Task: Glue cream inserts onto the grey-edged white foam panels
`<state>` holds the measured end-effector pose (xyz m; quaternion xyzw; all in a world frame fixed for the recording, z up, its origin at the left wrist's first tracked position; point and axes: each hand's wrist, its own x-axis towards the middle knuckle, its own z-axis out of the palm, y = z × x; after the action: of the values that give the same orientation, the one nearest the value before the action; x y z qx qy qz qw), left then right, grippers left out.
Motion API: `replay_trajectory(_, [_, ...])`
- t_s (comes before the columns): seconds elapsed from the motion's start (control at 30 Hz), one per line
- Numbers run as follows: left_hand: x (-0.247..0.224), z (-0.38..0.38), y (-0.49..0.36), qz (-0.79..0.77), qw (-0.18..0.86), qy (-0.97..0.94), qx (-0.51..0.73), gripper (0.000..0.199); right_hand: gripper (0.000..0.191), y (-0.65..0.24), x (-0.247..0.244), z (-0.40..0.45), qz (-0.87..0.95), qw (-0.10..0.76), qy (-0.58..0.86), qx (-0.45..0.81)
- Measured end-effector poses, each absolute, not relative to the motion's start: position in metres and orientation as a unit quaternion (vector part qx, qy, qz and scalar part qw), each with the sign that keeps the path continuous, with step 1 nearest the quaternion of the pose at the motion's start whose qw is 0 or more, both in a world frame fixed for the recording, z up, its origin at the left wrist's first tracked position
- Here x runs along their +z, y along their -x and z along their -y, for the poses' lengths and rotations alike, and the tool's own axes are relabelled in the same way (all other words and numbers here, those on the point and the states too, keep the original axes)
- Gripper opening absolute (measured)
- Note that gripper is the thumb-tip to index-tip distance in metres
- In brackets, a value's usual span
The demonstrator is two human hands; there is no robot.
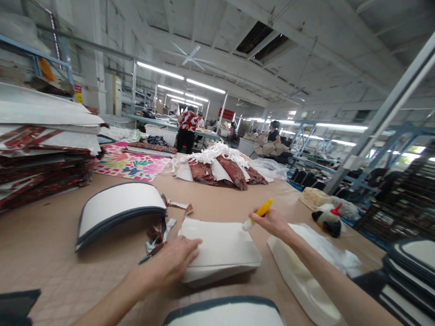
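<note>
My right hand (271,223) is closed around the yellow handle of a brush (262,211). The brush's white head touches or hovers just over the far right corner of a pale stack of curved panels (220,243); I cannot tell which. My left hand (178,257) lies on the stack's left edge, fingers stretched out and resting on the top. By my left wrist is a dark, slim tool (152,253), partly hidden. Under my right forearm sits a white tray-like container (296,269) with pale contents and a plastic sheet.
A curved white panel with dark edging (122,209) stands at left, another (225,319) in front. Fabric scraps (161,231) lie between. Fabric piles (31,155) rise at left and back. A red-capped bottle (330,218) and edged panels (421,265) are at right. People work farther off.
</note>
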<state>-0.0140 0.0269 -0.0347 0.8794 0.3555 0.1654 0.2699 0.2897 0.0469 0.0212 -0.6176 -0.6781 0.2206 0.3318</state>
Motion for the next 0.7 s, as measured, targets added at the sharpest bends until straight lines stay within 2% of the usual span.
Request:
replay_trajectory(0.1, [-0.035, -0.053, 0.024, -0.365, 0.347, -0.844, 0.184, 0.043, 0.023, -0.229, 0.021, -0.036, 0.704, 0.323, 0.57, 0.274])
replay_trajectory(0.27, [-0.039, -0.064, 0.026, -0.35, 0.35, -0.852, 0.172, 0.04, 0.022, -0.158, 0.008, -0.025, 0.755, 0.263, 0.486, 0.353])
replay_trajectory(0.4, [-0.034, -0.061, 0.02, -0.357, 0.329, -0.858, 0.164, 0.033, 0.016, -0.211, 0.004, -0.019, 0.736, 0.252, 0.535, 0.33])
replay_trajectory(0.53, [-0.012, -0.047, 0.015, -0.364, 0.31, -0.863, 0.162, 0.033, 0.018, -0.288, 0.023, 0.005, 0.692, 0.266, 0.614, 0.269])
replay_trajectory(0.63, [0.01, 0.008, 0.01, -0.342, 0.281, -0.876, 0.191, 0.038, 0.023, -0.298, 0.046, 0.034, 0.662, 0.311, 0.641, 0.231])
replay_trajectory(0.7, [0.012, 0.063, 0.004, -0.265, 0.232, -0.912, 0.21, 0.031, 0.028, -0.277, 0.06, 0.054, 0.642, 0.345, 0.641, 0.24])
